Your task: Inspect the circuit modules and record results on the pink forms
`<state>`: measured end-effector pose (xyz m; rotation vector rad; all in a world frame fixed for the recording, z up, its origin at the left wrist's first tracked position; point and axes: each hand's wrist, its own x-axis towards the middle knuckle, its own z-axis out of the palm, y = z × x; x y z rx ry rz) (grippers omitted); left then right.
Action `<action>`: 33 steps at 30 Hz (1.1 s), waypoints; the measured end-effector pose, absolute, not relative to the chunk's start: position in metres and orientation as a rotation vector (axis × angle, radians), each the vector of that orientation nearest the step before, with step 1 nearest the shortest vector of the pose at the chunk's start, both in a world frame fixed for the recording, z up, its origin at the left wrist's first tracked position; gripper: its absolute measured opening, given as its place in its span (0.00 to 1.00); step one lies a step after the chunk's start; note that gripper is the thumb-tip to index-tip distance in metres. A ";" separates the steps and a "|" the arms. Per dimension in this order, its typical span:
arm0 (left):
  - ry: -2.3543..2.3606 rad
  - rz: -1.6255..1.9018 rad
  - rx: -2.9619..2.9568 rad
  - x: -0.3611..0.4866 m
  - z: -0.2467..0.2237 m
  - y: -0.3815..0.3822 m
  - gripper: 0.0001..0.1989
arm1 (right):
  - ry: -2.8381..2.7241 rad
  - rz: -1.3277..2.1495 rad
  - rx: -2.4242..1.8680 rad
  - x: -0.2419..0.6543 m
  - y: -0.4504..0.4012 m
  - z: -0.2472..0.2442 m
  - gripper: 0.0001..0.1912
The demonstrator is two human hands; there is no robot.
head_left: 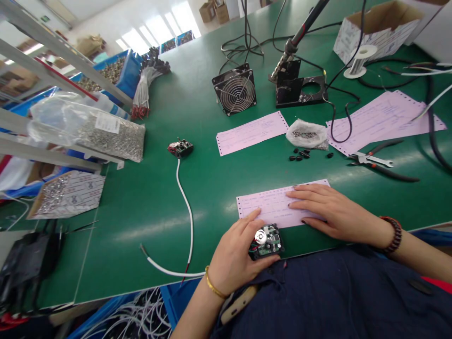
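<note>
The left hand (233, 256), with a gold bangle (215, 283) at its wrist, holds a compact circuit board (270, 242) at the near edge of the green bench (151, 226). Its grip is closed around the board's left side, with the fingers curved against a shiny silver disc (260, 237). The right hand (335, 212), with a dark beaded bracelet (392, 234), is released and lies flat, fingers spread, on a pink perforated form (271, 205).

A smooth white cable (186, 207) curves along the bench from a small black module (180, 148) and passes just left of the left hand. Farther off lie a crinkled plastic bag (306, 133), small black parts (300, 154), and pliers (372, 160) with dark handles. Beyond them are a caged fan (235, 89) and a soldering iron (287, 49) in an angular black stand (300, 87). More pink sheets (384, 120) spread right, overlapped by dark cable (432, 132). A bulging bag of screws (111, 134) sits far left, under metal shelving (45, 108).
</note>
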<state>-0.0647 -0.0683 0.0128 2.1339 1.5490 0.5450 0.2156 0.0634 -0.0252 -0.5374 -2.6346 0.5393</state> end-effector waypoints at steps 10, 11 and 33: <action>1.580 0.553 2.120 -0.064 0.012 -0.071 0.31 | -2.633 0.555 -0.541 0.216 0.064 -0.026 0.18; 1.582 0.555 2.117 -0.064 0.012 -0.071 0.31 | -2.631 0.559 -0.545 0.216 0.064 -0.026 0.18; 1.578 0.569 2.098 -0.065 0.009 -0.071 0.30 | -2.696 0.488 -0.529 0.202 0.055 -0.013 0.18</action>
